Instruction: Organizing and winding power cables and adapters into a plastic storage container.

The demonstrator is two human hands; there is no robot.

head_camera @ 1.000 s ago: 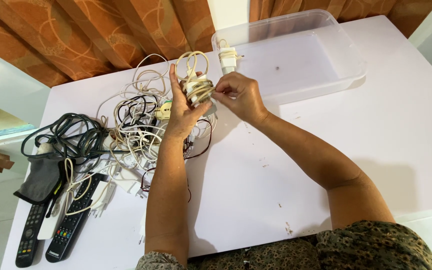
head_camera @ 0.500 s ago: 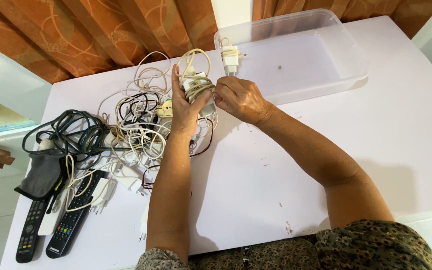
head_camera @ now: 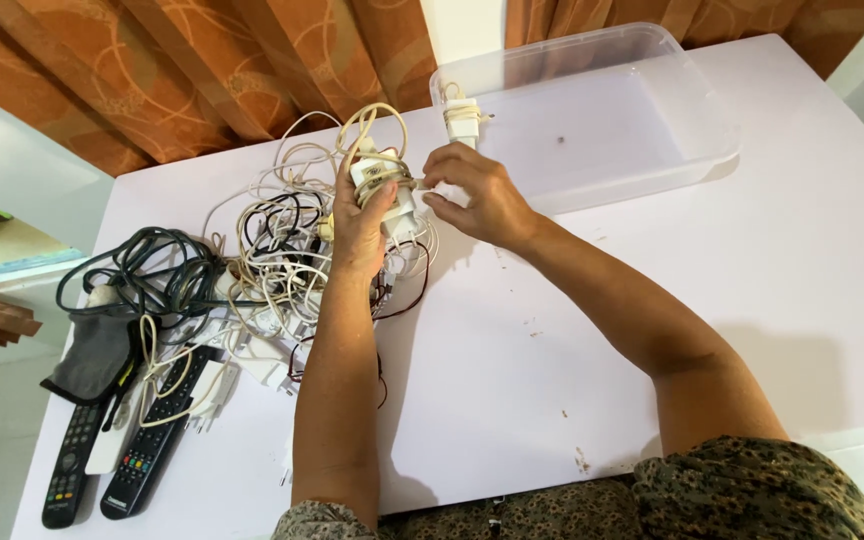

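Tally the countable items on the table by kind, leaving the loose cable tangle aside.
Black remote controls: 2
White chargers wrapped in cord: 2, one in the left hand, one by the box
Clear plastic box: 1
Grey cloth: 1
Total: 6

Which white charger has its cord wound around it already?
The charger in the left hand, with cream cord around its body. The other white chargers lie loose in the tangle on the table.

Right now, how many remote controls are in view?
2. Both black remotes lie side by side at the table's near left corner: one outermost, the other beside it, partly under cables. More may hide beneath the tangle.
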